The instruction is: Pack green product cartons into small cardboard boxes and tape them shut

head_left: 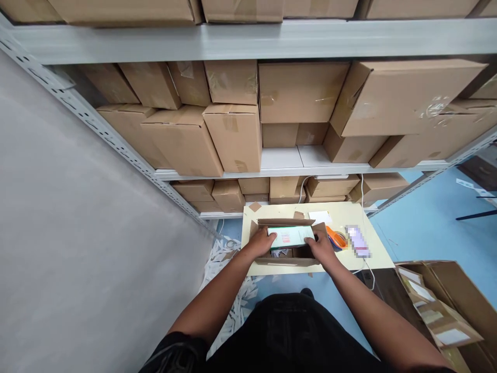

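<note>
Between my two hands is a white box with green edges, held level at the mouth of an open cardboard box. My left hand is closed on its left end, the thumb lying on top. At the other end, my right hand grips it the same way. The cardboard box has its flaps up and stands on a pale yellow table. Small printed pieces show inside it below the white box; the rest of its contents is hidden.
Right of the box are orange-handled scissors and a blurred phone on a white cable. Shelves full of cardboard boxes rise behind the table. Paper strips litter the floor at left. A large open carton holds parcels at lower right.
</note>
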The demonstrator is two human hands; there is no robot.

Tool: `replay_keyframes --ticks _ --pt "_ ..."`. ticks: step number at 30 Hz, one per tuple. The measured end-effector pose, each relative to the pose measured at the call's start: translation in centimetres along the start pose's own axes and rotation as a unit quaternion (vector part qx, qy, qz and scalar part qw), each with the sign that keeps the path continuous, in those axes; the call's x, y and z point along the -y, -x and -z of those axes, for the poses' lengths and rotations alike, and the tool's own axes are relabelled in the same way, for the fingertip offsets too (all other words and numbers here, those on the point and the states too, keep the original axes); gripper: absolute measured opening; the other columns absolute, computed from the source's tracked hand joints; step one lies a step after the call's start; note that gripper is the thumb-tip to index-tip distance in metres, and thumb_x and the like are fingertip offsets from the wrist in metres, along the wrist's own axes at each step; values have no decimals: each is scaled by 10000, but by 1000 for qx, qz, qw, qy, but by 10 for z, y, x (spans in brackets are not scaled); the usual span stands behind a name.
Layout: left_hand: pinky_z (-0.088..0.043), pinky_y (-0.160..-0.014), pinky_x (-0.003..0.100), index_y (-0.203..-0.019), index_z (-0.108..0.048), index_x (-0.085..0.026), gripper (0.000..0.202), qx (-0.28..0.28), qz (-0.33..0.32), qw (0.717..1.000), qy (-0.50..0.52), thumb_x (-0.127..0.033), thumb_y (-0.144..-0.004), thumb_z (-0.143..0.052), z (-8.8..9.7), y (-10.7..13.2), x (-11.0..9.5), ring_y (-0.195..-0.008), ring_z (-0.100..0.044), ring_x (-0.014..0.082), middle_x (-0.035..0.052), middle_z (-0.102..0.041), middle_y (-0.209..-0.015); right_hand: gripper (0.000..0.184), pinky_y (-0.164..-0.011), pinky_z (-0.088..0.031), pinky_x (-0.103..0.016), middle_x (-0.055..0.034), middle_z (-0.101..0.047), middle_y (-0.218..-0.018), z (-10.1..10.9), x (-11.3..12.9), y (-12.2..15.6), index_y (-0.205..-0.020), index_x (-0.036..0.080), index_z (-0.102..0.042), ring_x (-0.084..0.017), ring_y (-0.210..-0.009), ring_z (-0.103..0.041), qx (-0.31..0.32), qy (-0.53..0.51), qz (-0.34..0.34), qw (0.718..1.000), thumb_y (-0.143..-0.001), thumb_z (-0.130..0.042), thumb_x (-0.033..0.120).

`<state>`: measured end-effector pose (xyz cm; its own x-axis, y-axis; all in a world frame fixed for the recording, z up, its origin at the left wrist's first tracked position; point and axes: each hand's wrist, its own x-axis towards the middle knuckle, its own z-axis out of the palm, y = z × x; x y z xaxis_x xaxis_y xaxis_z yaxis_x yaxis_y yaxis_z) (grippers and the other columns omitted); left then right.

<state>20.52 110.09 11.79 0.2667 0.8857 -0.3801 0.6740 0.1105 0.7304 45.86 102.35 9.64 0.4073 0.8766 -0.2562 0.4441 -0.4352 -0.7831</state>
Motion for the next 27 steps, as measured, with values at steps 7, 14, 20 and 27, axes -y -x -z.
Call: replay_keyframes --ticks 7,14,20,27 --pt "-480 -1043 417 -1273 -655 -138 447 14 20 1000 -19 -287 -852 -663 -7 -10 7 -1239 -638 357 187 -704 -1288 380 -878 -504 -432 -70 -752 -993 1 -2 -11 -1133 236 -679 -311 -966 -694 69 46 2 997 -805 -610 417" --pt "-182 -1289 518 -1352 -634 -239 470 -190 -157 968 -48 -256 -882 -628 -8 44 26 -1529 -294 355 108 -406 -1613 512 -1162 -367 -527 -140 -627 -1331 31 -37 14 -1267 203 -640 -347 -1323 -512 -95 70 186 975 -842 -618 489" --pt "-297 -1246 448 -1570 -386 -245 886 -228 -7 964 140 -281 -771 -768 -20 55 54 -1504 -361 331 129 -355 -1645 775 -1014 -523 -421 -155 -582 -1421 23 -73 19 -1421 172 -541 -326 -1213 -625 -77 -49 -46 995 -764 -680 560" --pt "-583 -836 286 -1518 -438 -205 763 -240 97 891 372 -347 -803 -662 -40 62 60 -1081 -718 234 143 -627 -1421 784 -1110 -472 -437 -149 -566 -1477 39 -84 -3 -1431 195 -503 -345 -1380 -527 -23 -56 -9 998 -776 -675 588"
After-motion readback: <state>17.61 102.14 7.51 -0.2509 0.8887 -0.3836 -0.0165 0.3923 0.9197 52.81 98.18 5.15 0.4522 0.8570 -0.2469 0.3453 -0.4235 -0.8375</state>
